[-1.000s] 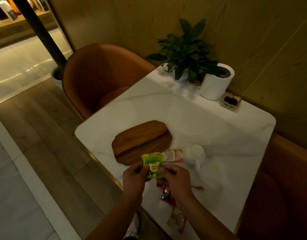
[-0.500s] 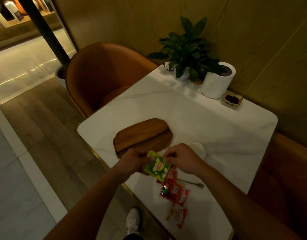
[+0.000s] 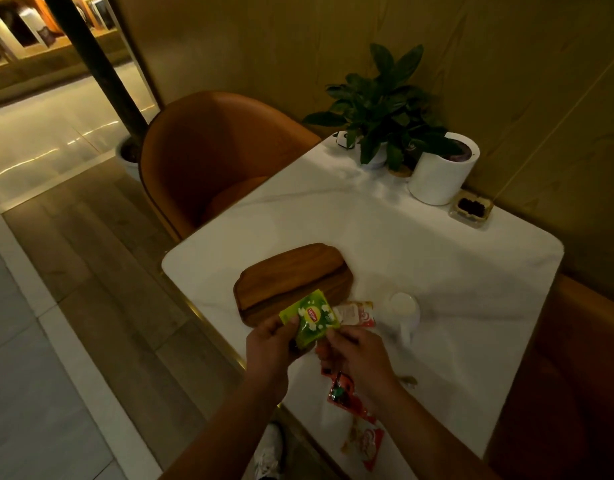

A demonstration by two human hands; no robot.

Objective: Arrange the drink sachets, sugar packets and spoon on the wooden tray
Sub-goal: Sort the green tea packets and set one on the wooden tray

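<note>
The work was barely begun, to judge from how things lay. The tray (image 3: 291, 278) sat on the white desk (image 3: 420, 244) with nothing resting flat on its wood, so no item counted as placed. The person held a green sachet (image 3: 310, 317) in the air over the tray's near edge: the left hand (image 3: 269, 344) pinched its lower left side between thumb and fingers, closed on the packet, while the right hand (image 3: 357, 351) touched its lower right corner with the fingers curled in. Whether the right hand truly gripped the sachet or only steadied it could not be told. Just beside the tray's near right corner lay a pale packet (image 3: 356, 312) with red print, on the desk and partly tucked behind the green one. Nearer the person, red sachets (image 3: 347, 400) lay on the desk under the right wrist, and another red and white one (image 3: 366, 445) lay close to the desk's near edge. A spoon (image 3: 407, 379) showed only as a small glint past the right wrist, mostly hidden. A white cup (image 3: 404, 308) stood to the right of the tray. Left to do, it seemed, was nearly everything: setting the green sachet down, then moving the remaining packets and the spoon onto the tray.
</note>
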